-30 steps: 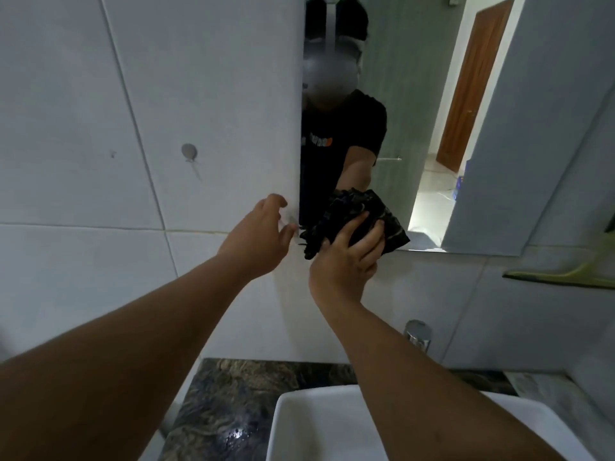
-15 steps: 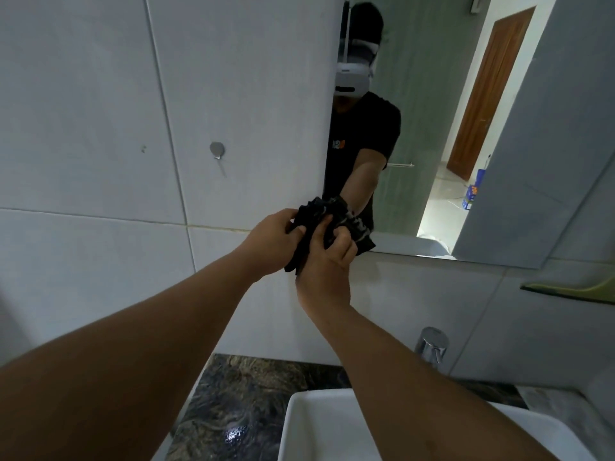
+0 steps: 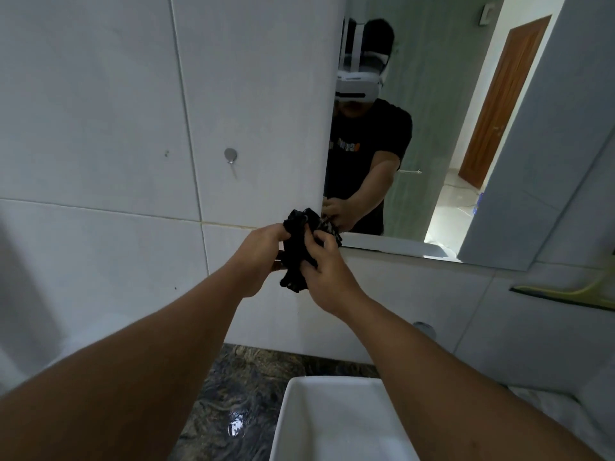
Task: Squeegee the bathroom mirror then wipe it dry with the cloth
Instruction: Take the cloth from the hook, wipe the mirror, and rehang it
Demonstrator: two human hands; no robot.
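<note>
— At the lower left corner of the bathroom mirror (image 3: 466, 128), what are the hands doing?

— Both hold a bunched black cloth (image 3: 298, 247) in front of the white tiled wall (image 3: 100, 128), just left of and below that corner. The left hand (image 3: 258, 257) has its fingers curled around the cloth's left side; the right hand (image 3: 327, 271) has its thumb and fingers clamped on the right side. The top of the cloth reaches the mirror's edge, but I cannot tell if it touches the glass.

— Can you make out the cloth's shape?

— No. It is a dark crumpled wad, with its middle covered by the fingers and a loose end hanging below the hands.

— Where is the squeegee?

— A yellow-green squeegee (image 3: 565, 294) is at the far right, below the mirror. The frame edge cuts it off, so its handle is only partly seen, and what it rests on is unclear.

— Anything else?

— A white basin (image 3: 332, 420) sits near the bottom, partly hidden by the right forearm, on a dark marbled counter (image 3: 233, 394) with a wet glint. A chrome tap (image 3: 424, 327) peeks out behind that forearm, mostly hidden. A small round metal hook (image 3: 230, 155) is fixed to the tiles on the left. The mirror reflects a brown door (image 3: 506, 101) and the person, cut off by the mirror's left edge.
</note>
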